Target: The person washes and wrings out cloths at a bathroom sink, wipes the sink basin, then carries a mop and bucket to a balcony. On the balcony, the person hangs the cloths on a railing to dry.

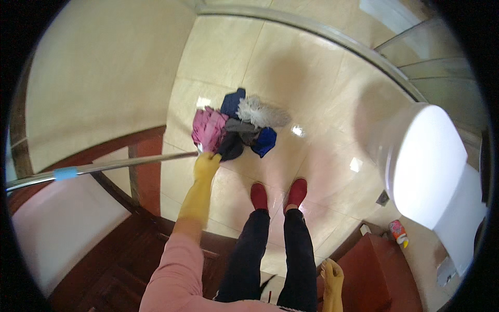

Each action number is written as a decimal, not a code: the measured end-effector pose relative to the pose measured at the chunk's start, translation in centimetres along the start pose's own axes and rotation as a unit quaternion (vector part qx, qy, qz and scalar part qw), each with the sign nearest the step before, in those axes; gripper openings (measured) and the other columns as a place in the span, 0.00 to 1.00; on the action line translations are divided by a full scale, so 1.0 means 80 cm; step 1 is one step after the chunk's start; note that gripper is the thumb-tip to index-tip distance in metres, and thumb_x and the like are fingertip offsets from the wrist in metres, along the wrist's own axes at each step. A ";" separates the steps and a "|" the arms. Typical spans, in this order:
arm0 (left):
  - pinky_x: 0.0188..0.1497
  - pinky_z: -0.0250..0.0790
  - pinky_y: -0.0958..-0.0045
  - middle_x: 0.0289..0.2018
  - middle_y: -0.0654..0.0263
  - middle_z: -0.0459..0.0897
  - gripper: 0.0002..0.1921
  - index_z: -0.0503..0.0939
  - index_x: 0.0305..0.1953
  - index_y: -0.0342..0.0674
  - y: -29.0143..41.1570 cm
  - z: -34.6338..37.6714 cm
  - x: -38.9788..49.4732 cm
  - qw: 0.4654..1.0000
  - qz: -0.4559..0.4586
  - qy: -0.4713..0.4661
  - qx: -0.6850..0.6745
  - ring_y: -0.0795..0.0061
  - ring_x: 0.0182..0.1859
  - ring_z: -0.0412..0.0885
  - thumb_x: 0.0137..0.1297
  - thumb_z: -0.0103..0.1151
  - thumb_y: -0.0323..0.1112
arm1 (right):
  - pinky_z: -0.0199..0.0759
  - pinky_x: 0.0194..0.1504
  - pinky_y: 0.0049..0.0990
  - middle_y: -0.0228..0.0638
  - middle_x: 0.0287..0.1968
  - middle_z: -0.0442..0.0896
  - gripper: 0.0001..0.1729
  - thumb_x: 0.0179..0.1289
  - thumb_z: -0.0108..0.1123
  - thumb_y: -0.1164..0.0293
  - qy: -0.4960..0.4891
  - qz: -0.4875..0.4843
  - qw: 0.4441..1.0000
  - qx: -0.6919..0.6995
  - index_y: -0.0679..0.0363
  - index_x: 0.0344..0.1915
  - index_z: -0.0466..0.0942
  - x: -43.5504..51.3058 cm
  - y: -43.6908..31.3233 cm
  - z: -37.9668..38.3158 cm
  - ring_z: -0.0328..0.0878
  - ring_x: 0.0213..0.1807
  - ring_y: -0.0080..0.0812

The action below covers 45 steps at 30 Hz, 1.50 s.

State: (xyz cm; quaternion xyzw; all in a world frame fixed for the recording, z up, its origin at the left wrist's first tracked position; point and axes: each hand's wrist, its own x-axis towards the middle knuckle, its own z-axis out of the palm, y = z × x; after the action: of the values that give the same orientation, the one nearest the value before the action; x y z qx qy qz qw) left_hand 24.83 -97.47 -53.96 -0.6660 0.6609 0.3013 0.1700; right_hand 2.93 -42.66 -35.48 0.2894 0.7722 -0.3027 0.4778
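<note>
My left hand [206, 163], in a yellow rubber glove, reaches forward and closes around the end of a metal pole [117, 164] with a blue band. Just past the fist lies a pile on the tiles. It holds a pink cloth [208, 126], a black cloth [230, 147], a dark grey cloth [243, 128], navy fabric [233, 102], a bright blue piece [265, 141] and a whitish shaggy piece [253, 112]. Whether the fist also touches the black cloth is unclear. Low beside my leg, my gloved right hand [333, 273] hangs loosely curled, holding nothing visible.
A white toilet [429, 163] stands to the right, with a red bottle [397, 230] on the floor near it. Reddish-brown wooden furniture [366, 269] is at lower right. A dark wooden door [117, 269] lies lower left. A metal track [312, 27] crosses the far floor.
</note>
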 end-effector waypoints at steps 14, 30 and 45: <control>0.56 0.78 0.62 0.55 0.52 0.81 0.19 0.82 0.56 0.41 0.014 -0.447 -0.476 0.886 0.451 0.016 -0.107 0.57 0.50 0.82 0.73 0.72 0.45 | 0.79 0.49 0.35 0.39 0.63 0.81 0.39 0.73 0.67 0.42 -0.276 0.039 0.943 0.183 0.56 0.71 0.74 -0.152 -0.123 0.158 0.82 0.55 0.32; 0.65 0.76 0.54 0.66 0.56 0.80 0.25 0.70 0.73 0.41 0.216 -0.339 -0.543 0.817 0.095 -0.498 -0.275 0.57 0.65 0.82 0.80 0.56 0.39 | 0.79 0.49 0.32 0.41 0.55 0.86 0.28 0.74 0.63 0.64 -0.304 -0.254 0.831 0.391 0.62 0.69 0.77 -0.394 -0.197 0.047 0.86 0.52 0.33; 0.66 0.82 0.58 0.58 0.56 0.88 0.22 0.79 0.65 0.41 0.329 -0.135 -0.728 0.755 0.097 -0.515 -0.394 0.57 0.59 0.88 0.71 0.63 0.18 | 0.60 0.78 0.63 0.46 0.82 0.66 0.50 0.70 0.72 0.42 -0.236 -0.001 0.749 0.620 0.49 0.83 0.63 -0.324 -0.019 -0.192 0.60 0.83 0.56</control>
State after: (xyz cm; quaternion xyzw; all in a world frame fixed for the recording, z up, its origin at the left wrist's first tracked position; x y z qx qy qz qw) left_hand 4.09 -60.69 -4.76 -0.3512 0.3574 0.8472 0.1768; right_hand 2.94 -36.30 -5.96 0.4410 0.2781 -0.7736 0.3601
